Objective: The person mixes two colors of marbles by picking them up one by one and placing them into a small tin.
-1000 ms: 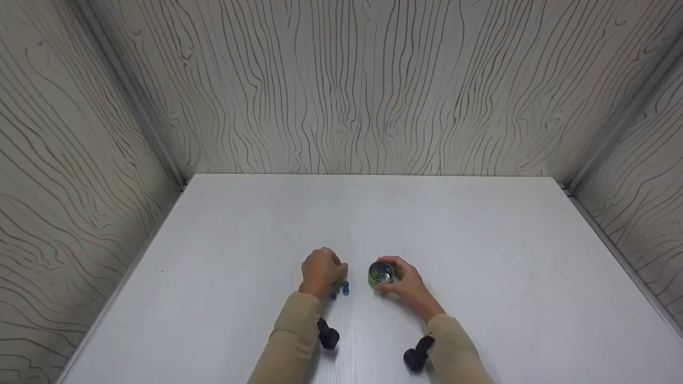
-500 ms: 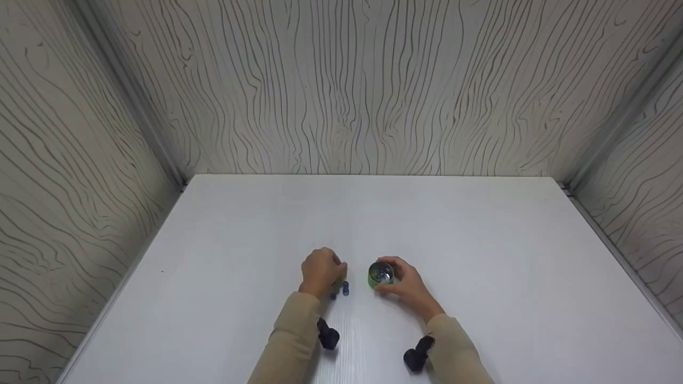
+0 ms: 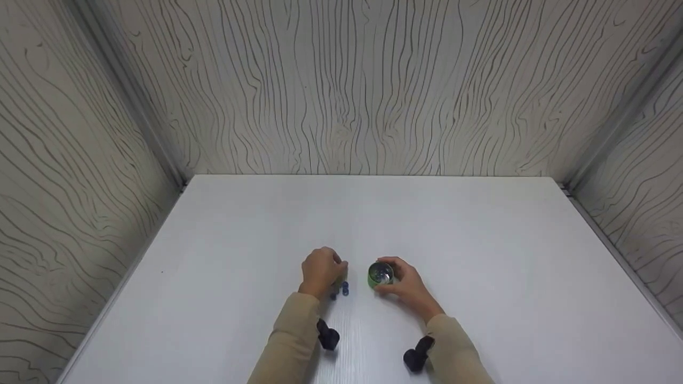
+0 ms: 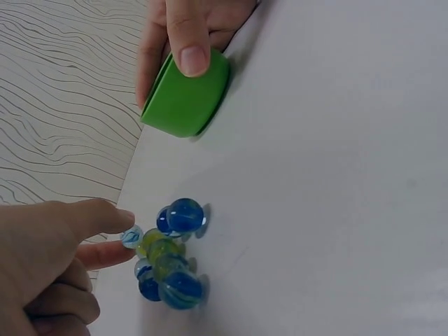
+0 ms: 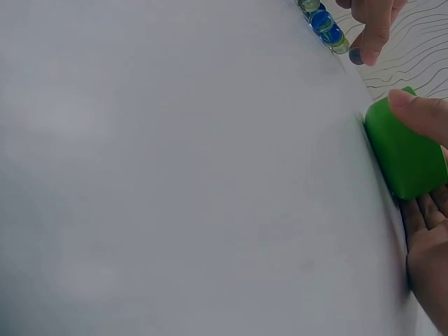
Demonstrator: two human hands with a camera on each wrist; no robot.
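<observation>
A white tabletop [image 3: 213,240] fills the foreground, with a soft sheen running down its near middle. Over it reach two beige sleeves: the left sleeve [image 3: 287,336] slants forward and inward, the right sleeve [image 3: 458,352] leans in from the other side. A black knob-ended device juts from the inner side of each cuff, one [image 3: 328,338] at the left, one [image 3: 415,360] at the right.

Just beyond the left cuff, a small cluster of blue and yellow-green glass marbles [image 4: 165,250] lies on the table, beside the left hand [image 3: 320,272]. That hand is bent over, back upward, thumb and index finger pinching one clear, blue-swirled marble [image 4: 131,236] at their tips; the other fingers curl under. Across a short gap, the right hand [image 3: 406,285] holds a green cup [image 4: 183,105] upright on the table, thumb on the near side and fingers round the far side. Its inside is silvery, with bluish shapes too small to make out.

Farther out, the tabletop runs to a straight back edge. Behind rises a pale back wall [image 3: 341,90] with dark wood-grain lines, flanked by a matching left wall [image 3: 69,176] and right wall [image 3: 648,208], grey posts [image 3: 133,101] at the corners.
</observation>
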